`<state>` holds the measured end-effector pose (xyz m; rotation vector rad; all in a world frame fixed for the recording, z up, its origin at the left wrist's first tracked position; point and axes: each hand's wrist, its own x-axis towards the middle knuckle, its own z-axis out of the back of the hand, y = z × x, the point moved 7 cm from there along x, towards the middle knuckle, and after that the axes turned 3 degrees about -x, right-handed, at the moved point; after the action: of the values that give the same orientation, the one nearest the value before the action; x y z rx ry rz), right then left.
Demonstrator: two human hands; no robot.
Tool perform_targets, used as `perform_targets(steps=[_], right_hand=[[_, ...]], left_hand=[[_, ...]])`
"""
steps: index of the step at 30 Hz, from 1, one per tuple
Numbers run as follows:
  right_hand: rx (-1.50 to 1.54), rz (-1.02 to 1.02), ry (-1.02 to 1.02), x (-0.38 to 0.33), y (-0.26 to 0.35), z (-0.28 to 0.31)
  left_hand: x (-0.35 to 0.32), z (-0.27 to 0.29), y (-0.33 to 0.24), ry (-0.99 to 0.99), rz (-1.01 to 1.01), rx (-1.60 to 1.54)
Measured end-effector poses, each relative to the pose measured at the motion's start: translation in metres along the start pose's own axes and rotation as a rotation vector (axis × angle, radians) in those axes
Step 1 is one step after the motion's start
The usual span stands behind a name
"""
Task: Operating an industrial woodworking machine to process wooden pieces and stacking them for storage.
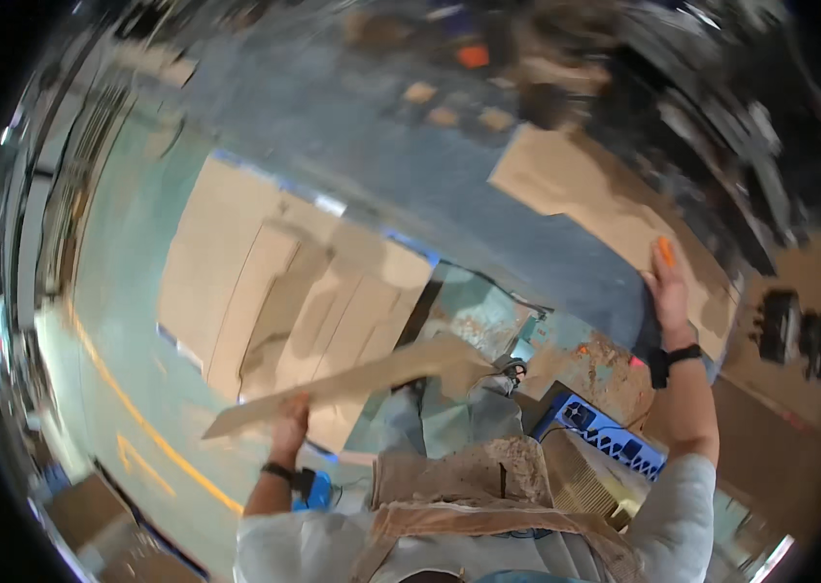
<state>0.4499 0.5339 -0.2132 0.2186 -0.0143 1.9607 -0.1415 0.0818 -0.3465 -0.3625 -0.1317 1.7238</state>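
My left hand [292, 426] is closed round a long, narrow board [362, 377], light brown and tapering toward its left end. The board is held tilted above a stack of flat sheets and slightly blurred. My right hand [669, 291] is over a light brown panel [590, 189] lying on the dark grey worktable [381, 175]. A small orange thing [665, 252] shows at its fingers, which look closed on it; its kind is unclear. Both wrists wear dark bands.
Light brown sheets [226, 257] lie stacked to the left, along the worktable. Small wooden blocks [443, 117] sit on the far tabletop beside blurred tools. A blue slotted case [605, 437] stands by my feet on the right. Debris [615, 374] covers the floor there.
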Motion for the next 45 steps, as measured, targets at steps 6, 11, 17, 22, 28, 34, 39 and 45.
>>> perform_targets(steps=[6, 11, 17, 22, 28, 34, 39, 45], right_hand=[[0.014, -0.053, 0.151, 0.001, 0.005, -0.014], [-0.079, -0.225, -0.14, -0.032, 0.073, -0.023], [-0.085, -0.305, -0.209, -0.059, 0.101, -0.033], [0.041, -0.313, -0.219, -0.061, 0.09, -0.044], [0.045, -0.331, -0.149, -0.059, 0.102, -0.043], [0.138, -0.499, -0.1, -0.125, 0.093, 0.093], [-0.803, -0.632, -0.44, -0.32, 0.074, 0.432], [-1.761, -1.836, -0.326, -0.687, 0.23, 0.759]], left_hand=[[-0.016, 0.018, 0.149, -0.201, 0.329, 0.16], [-0.001, 0.005, 0.269, -0.323, 0.54, 0.249], [0.057, -0.053, 0.367, -0.465, 0.575, 0.228], [0.064, -0.109, 0.39, -0.397, 0.571, 0.169], [0.047, -0.155, 0.328, -0.077, 0.8, 0.148], [0.081, -0.169, 0.083, 0.179, 0.233, -0.107], [0.103, -0.126, -0.096, 0.178, -0.264, -0.672], [0.209, -0.007, -0.294, -0.005, -0.656, -0.613]])
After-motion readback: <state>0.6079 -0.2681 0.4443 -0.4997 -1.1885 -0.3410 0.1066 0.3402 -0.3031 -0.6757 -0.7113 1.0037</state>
